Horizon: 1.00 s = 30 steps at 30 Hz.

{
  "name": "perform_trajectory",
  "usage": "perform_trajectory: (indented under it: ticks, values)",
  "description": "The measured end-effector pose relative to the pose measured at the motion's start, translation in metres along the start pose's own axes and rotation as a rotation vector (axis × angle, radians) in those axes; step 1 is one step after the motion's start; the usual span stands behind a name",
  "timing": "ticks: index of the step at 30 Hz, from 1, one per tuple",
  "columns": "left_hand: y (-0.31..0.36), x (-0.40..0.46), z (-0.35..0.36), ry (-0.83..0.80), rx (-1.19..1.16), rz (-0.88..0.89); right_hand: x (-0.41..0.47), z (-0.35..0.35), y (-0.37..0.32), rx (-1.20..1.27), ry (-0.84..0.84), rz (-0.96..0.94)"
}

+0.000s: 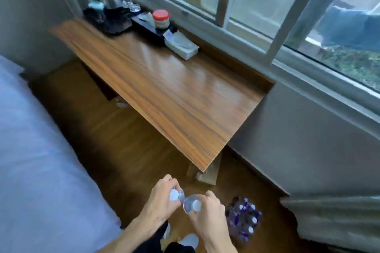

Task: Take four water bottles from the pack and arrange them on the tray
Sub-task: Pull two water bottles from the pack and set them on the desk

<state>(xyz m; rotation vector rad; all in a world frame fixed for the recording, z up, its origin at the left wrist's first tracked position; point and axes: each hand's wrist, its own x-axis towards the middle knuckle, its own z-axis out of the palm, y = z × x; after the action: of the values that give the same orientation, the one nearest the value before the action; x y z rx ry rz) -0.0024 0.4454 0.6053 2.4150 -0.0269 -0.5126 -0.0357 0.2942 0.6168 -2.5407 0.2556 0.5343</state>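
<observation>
My left hand (158, 199) grips a clear water bottle (178, 194) by its neck, white cap up. Close beside it my right hand (207, 209) grips a second water bottle (190, 204) the same way, and the two bottles nearly touch. Both hang low over the wooden floor at the bottom of the view. The pack (243, 219), plastic-wrapped with purple labels and several white caps, stands on the floor just right of my right hand. A black tray (115, 26) sits at the far left end of the wooden desk (164, 88), with a kettle on it.
A second black tray (152, 33) with a red-lidded jar (161, 19) and a tissue box (182, 46) lie along the window sill side of the desk. A white bed (37, 150) fills the left. A curtain (337, 220) bunches at the lower right.
</observation>
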Motion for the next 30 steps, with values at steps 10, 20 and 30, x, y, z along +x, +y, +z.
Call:
perform_trajectory:
  ticks: [10, 20, 30]
  values:
    - [-0.082, 0.051, -0.177, 0.324, -0.070, -0.169, 0.096, -0.014, -0.205, -0.071, -0.019, -0.351]
    - [-0.144, 0.139, -0.348, 0.557, -0.059, -0.172, 0.217, -0.032, -0.382, -0.125, 0.064, -0.507]
    - [-0.196, 0.263, -0.500, 0.588, -0.032, -0.095, 0.354, -0.046, -0.527, -0.129, 0.096, -0.565]
